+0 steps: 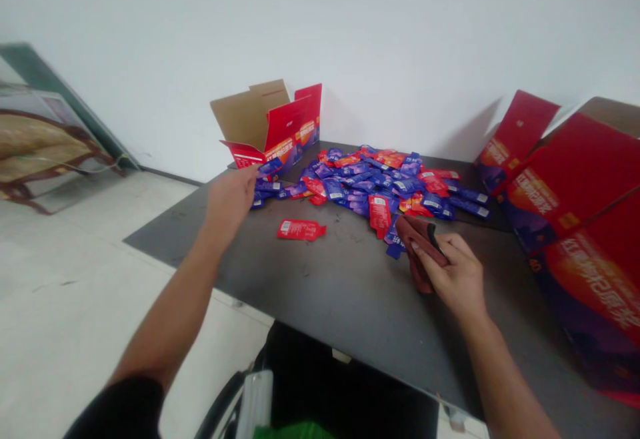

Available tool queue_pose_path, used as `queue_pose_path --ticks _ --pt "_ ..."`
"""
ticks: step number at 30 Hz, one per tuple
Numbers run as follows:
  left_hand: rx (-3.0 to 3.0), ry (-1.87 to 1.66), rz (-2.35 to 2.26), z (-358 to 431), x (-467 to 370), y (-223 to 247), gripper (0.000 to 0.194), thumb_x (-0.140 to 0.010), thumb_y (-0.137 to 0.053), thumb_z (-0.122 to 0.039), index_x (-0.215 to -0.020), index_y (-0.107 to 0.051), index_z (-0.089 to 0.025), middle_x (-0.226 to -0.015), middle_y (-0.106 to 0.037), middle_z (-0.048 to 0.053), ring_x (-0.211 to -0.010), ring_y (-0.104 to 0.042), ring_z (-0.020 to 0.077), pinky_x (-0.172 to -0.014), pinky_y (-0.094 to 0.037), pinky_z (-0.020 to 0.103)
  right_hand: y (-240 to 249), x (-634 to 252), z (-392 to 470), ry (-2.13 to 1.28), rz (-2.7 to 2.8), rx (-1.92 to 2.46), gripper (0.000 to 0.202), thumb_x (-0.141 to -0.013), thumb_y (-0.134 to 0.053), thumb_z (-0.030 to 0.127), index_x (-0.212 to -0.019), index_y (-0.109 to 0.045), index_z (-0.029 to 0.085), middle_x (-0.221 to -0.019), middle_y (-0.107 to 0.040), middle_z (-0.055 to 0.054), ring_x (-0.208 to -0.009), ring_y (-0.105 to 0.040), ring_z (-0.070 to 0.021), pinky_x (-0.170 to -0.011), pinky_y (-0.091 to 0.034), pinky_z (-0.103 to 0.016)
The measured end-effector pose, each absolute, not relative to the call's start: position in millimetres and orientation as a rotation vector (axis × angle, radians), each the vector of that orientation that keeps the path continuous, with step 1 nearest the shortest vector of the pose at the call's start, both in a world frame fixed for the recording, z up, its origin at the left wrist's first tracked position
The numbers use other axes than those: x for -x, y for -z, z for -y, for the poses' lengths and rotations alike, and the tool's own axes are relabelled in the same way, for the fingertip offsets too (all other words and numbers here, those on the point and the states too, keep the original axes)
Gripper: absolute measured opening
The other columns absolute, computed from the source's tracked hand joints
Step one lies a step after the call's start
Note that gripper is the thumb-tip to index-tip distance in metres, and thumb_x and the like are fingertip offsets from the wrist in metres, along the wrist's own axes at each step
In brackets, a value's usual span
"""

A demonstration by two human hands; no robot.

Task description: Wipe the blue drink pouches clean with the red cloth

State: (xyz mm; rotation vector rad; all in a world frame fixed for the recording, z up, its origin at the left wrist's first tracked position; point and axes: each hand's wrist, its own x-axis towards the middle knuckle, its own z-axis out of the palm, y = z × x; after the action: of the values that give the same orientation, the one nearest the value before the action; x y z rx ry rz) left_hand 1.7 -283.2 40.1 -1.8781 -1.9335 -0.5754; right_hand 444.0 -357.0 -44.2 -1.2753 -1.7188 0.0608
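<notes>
My left hand (231, 193) pinches a small purple-blue sachet (271, 167) in front of the open red carton on the left. A folded brown cloth (419, 252) is gripped in my right hand (459, 272), above the right half of the dark table. Just beyond the cloth lies a big loose pile of blue and red sachets (357, 179). One red sachet (301, 229) rests apart from the pile, between my hands. Another red sachet (379, 213) lies at the pile's near edge, left of the cloth.
The left carton (293, 129) stands at the table's back left with its flaps up. Larger red and purple cartons (575, 225) fill the right side. The dark table (320, 292) backs onto a white wall. A wooden upholstered chair (45, 152) stands farther left on the floor.
</notes>
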Motion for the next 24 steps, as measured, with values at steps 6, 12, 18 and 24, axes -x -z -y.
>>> queue_pose_path --ticks 6,12,18,24 --pt "2.002 0.351 1.789 207.4 51.0 -21.4 0.042 -0.1 -0.038 -0.02 -0.128 -0.068 -0.015 -0.125 -0.072 0.017 -0.113 -0.065 0.0327 -0.094 -0.045 0.043 44.1 -442.3 357.0 -0.115 1.768 1.275 0.02 -0.095 -0.067 0.04 -0.1 -0.075 0.021 -0.094 -0.063 -0.004 -0.083 -0.063 -0.019 -0.072 -0.049 -0.03" --pt "2.085 0.292 1.763 177.5 75.9 6.3 0.04 -0.098 -0.04 -0.016 -0.127 -0.068 -0.016 -0.133 -0.069 0.016 -0.129 -0.056 0.0303 -0.105 -0.037 0.045 42.0 -443.3 355.4 -0.095 1.822 1.276 0.022 -0.095 -0.067 0.039 -0.108 -0.075 0.023 -0.093 -0.063 -0.003 -0.083 -0.063 -0.018 -0.071 -0.049 -0.029" --pt "2.172 0.225 1.768 172.7 81.6 34.4 0.045 -0.1 -0.038 -0.017 -0.137 -0.063 -0.018 -0.144 -0.063 0.012 -0.136 -0.049 0.0284 -0.109 -0.034 0.046 43.6 -444.3 355.0 -0.081 1.87 1.235 0.021 -0.096 -0.067 0.039 -0.109 -0.073 0.024 -0.096 -0.063 -0.004 -0.085 -0.063 -0.0188 -0.071 -0.049 -0.03" --pt "2.202 0.211 1.807 178.2 81.9 41.8 0.047 -0.102 -0.04 -0.028 -0.142 -0.059 -0.014 -0.146 -0.06 0.016 -0.135 -0.05 0.0309 -0.108 -0.037 0.047 46.5 -444.0 353.3 -0.112 1.886 1.246 0.021 -0.097 -0.066 0.04 -0.109 -0.071 0.023 -0.097 -0.063 -0.004 -0.086 -0.064 -0.0199 -0.074 -0.05 -0.032"
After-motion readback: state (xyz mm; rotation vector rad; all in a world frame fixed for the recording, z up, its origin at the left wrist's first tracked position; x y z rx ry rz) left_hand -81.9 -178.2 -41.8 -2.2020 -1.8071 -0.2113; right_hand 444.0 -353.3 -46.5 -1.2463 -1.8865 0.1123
